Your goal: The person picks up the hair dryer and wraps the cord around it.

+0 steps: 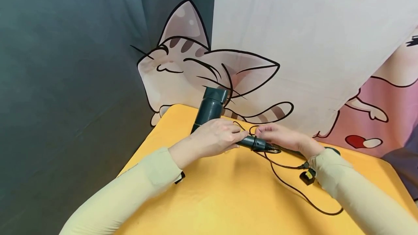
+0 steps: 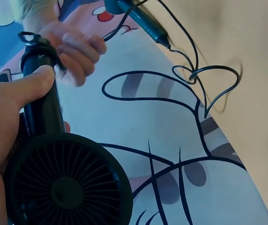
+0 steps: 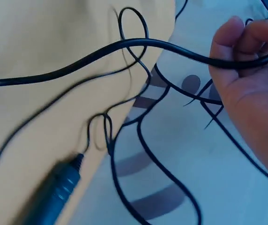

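In the head view a dark hair dryer is held above the yellow table, its flat nozzle pointing away. My left hand grips its handle, thumb lying along it; the round ribbed intake grille faces the left wrist camera. Close to the handle's end is my right hand, fingers curled about the dryer's black power cord. Thin cord runs in loops over the table beneath. Part of the cord inside the right hand is hidden.
A second dark, rod-shaped appliance with a thin cord lies on the yellow table. By the right sleeve is a small black object with a yellow patch. Behind the table hangs a cloth printed with a cartoon cat.
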Demonstrator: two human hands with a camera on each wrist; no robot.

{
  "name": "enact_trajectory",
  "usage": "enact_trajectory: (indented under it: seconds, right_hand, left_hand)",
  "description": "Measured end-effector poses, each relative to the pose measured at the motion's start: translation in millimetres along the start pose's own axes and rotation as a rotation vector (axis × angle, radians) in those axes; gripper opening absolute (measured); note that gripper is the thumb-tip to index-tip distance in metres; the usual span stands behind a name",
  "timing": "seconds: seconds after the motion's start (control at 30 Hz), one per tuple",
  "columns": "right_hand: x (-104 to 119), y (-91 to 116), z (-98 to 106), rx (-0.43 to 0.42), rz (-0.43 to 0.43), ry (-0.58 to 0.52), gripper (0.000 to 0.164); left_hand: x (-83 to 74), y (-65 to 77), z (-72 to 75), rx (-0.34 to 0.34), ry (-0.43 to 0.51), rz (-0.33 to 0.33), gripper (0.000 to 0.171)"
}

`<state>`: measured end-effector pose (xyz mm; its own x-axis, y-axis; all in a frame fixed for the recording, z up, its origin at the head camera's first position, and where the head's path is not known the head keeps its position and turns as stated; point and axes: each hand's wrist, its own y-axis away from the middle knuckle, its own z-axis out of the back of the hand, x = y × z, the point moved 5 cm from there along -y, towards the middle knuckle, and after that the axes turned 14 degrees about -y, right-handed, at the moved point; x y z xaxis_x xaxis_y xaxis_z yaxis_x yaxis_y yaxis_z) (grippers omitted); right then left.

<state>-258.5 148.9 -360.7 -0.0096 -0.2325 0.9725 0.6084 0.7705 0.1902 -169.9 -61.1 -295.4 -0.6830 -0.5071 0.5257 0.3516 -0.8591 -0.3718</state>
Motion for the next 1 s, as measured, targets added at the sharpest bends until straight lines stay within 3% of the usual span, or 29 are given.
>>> enact_trajectory:
  seconds: [0.1, 0.2, 0.33, 0.47, 0.57, 0.7, 0.83, 1.0]
  right_hand:
    - [20.5, -6.4, -0.7, 0.015, -0.060, 0.158, 0.032]
    - [43.9, -16.3, -7.1, 0.058, -0.052, 0.376, 0.038]
    - [72.0, -22.7, -16.2, 0.068, -0.060, 0.667, 0.036]
    - [93.9, -22.1, -26.3, 0.054, -0.084, 0.872, 0.030]
    - [107.8, -22.3, -33.4, 0.021, -0.045, 0.915, 0.027]
    - [117.8, -22.2, -43.3, -0.013, 0.070, 0.895, 0.027]
    - [110.0, -13.5, -50.6, -0.054, 0.154, 0.847, 0.024]
    - [88.4, 2.6, -54.9, -0.180, 0.224, 0.756, 0.020]
  left_hand:
    - [-3.6, -1.1, -0.7, 0.026, -0.049, -0.026, 0.037]
    - [-6.0, -1.5, -1.9, 0.028, -0.100, -0.042, 0.036]
    - [-4.6, -1.2, -5.4, 0.028, -0.109, -0.023, 0.030]
    - [-1.7, -1.9, -13.5, 0.046, -0.117, 0.008, 0.019]
    - [1.0, -0.5, -22.7, 0.096, -0.144, 0.030, 0.017]
    - [6.0, 3.0, -35.2, 0.159, -0.150, 0.080, 0.018]
    - [13.1, 3.9, -40.0, 0.147, -0.116, 0.138, 0.019]
    - [24.5, 1.7, -36.0, 0.118, -0.076, 0.210, 0.035]
